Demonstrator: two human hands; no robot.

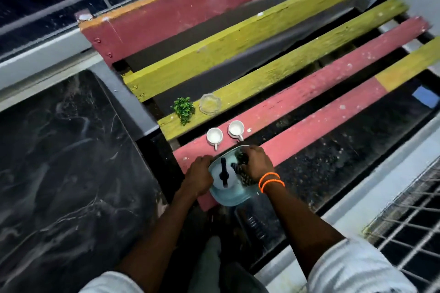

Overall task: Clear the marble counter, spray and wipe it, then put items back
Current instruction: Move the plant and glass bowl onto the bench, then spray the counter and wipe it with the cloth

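Both hands are on a pale blue tray (232,195) at the bottom-center of the frame, sitting on the near end of the lowest pink slat of a painted bench (309,93). Left hand (199,175) is curled round the tray's left rim, right hand (257,164) w/ orange bracelets (271,182) is wrapped over the far right edge, so it's a two-sided hold, prob bc the tray's loaded and overhangs the slat a bit. On the tray there's a white kettle-ish thing w/ a black handle (223,172) plus something dark and bumpy under the right hand, can't tell what exactly. Just above, center frame, two white cups (225,133) sit side by side on the same pink slat, and further up on the yellow slat a small green plant sprig (182,108) next to a clear glass ashtray (210,104). Looks like the bench is the parking spot for everything. The dark marble counter (59,162) fills the left of the frame, nothing showing on the visible part, so imo clearing is about done and spraying comes next. Frame's blurry tho.
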